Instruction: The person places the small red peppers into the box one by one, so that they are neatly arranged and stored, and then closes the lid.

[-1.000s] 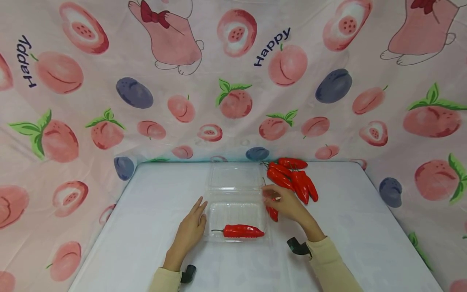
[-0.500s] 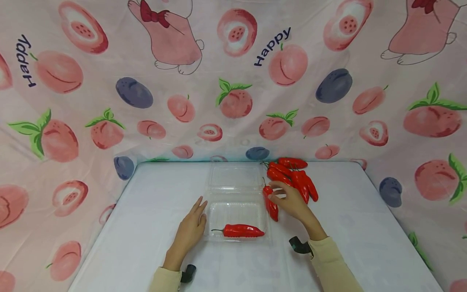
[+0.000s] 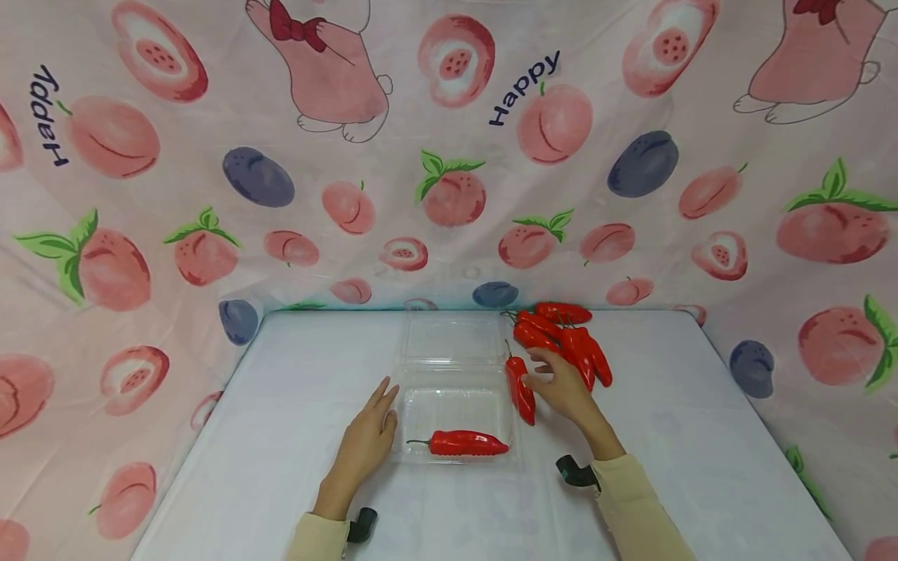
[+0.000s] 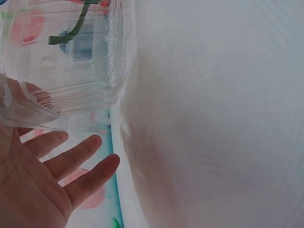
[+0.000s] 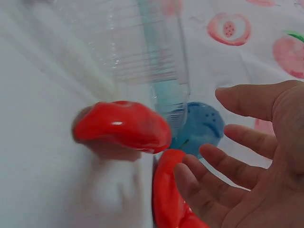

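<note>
A clear plastic clamshell box lies open on the table, its lid folded back. Inside, along the near side, is one red pepper with its stem to the left. My left hand is at the box's left edge, fingers spread and straight; the left wrist view shows the clear rim over part of the hand. Another red pepper lies just outside the box's right edge. Beside it my right hand has its fingers apart and holds nothing, as the right wrist view of that hand shows.
Several more red peppers lie in a pile at the back right of the white table, behind my right hand. A fruit-patterned cloth hangs along the back and sides.
My right hand has drawn back to the right from the pepper beside the box and its fingers have parted, leaving that pepper lying there. The left hand stays at the box's edge.
</note>
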`<act>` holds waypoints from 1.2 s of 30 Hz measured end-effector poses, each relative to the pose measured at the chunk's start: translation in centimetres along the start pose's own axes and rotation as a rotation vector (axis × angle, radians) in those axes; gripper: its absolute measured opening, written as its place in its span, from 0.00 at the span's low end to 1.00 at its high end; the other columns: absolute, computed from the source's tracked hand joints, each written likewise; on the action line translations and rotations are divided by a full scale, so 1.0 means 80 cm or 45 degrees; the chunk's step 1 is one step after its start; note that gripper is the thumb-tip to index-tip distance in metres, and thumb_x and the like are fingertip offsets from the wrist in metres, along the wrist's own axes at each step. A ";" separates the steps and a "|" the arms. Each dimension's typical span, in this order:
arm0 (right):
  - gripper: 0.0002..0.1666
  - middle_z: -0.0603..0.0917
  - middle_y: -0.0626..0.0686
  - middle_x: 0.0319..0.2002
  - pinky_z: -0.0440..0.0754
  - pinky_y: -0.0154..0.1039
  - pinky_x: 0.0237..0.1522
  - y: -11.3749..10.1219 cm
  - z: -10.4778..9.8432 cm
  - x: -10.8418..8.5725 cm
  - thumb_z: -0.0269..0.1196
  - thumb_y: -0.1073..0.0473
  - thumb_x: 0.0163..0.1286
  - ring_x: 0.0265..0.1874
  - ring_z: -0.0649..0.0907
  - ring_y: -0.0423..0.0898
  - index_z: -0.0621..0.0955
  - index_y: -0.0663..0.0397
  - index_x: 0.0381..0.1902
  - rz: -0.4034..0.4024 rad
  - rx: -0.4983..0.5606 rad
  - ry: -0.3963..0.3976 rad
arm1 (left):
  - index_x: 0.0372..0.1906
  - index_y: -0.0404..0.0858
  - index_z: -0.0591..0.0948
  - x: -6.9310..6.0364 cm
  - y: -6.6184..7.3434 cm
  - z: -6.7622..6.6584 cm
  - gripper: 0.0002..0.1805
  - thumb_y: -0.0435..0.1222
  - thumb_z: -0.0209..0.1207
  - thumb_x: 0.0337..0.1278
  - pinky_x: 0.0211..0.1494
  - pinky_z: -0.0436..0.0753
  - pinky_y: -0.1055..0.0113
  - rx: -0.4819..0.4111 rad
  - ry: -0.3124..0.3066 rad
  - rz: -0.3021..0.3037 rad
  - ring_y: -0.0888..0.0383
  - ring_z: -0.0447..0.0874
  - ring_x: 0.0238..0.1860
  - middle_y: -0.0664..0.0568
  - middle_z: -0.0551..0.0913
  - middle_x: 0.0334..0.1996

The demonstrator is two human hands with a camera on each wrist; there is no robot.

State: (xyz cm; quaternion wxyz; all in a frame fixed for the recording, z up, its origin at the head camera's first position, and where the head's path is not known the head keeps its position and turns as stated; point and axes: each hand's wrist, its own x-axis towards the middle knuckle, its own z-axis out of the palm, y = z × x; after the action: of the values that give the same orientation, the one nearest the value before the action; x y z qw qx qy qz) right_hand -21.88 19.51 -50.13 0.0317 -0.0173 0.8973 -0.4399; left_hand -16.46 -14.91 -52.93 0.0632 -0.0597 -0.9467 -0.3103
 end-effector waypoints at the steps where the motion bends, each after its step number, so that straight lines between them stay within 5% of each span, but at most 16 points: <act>1: 0.35 0.75 0.57 0.65 0.85 0.55 0.49 0.002 0.001 0.001 0.66 0.51 0.65 0.62 0.76 0.59 0.69 0.44 0.69 0.023 0.003 -0.001 | 0.69 0.41 0.72 0.000 0.000 0.000 0.25 0.35 0.53 0.69 0.61 0.77 0.43 0.000 0.000 0.000 0.43 0.75 0.66 0.51 0.64 0.75; 11: 0.38 0.75 0.59 0.64 0.86 0.54 0.48 0.013 0.011 0.010 0.68 0.51 0.63 0.61 0.76 0.60 0.69 0.46 0.69 0.144 -0.012 -0.034 | 0.69 0.40 0.72 -0.001 -0.001 0.000 0.25 0.35 0.53 0.69 0.61 0.78 0.43 0.001 0.005 0.011 0.42 0.75 0.66 0.50 0.63 0.75; 25: 0.39 0.78 0.62 0.58 0.86 0.49 0.48 0.023 0.023 0.024 0.69 0.51 0.62 0.51 0.79 0.57 0.69 0.54 0.68 0.128 -0.058 -0.043 | 0.69 0.40 0.72 -0.002 0.001 0.000 0.24 0.35 0.53 0.69 0.60 0.78 0.43 0.014 0.016 0.013 0.43 0.76 0.65 0.50 0.64 0.75; 36: 0.38 0.79 0.64 0.58 0.85 0.54 0.49 0.023 0.029 0.027 0.68 0.54 0.62 0.53 0.79 0.59 0.69 0.57 0.68 0.152 -0.085 -0.014 | 0.70 0.40 0.71 -0.002 0.003 -0.004 0.25 0.36 0.52 0.70 0.61 0.77 0.42 0.014 -0.013 -0.003 0.42 0.75 0.65 0.50 0.63 0.75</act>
State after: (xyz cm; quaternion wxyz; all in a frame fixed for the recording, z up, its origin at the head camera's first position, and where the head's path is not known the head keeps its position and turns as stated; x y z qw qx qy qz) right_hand -23.91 18.70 -53.08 0.0622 0.0326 0.9108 -0.4069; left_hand -16.27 -14.92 -52.59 0.0584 -0.0597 -0.9487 -0.3049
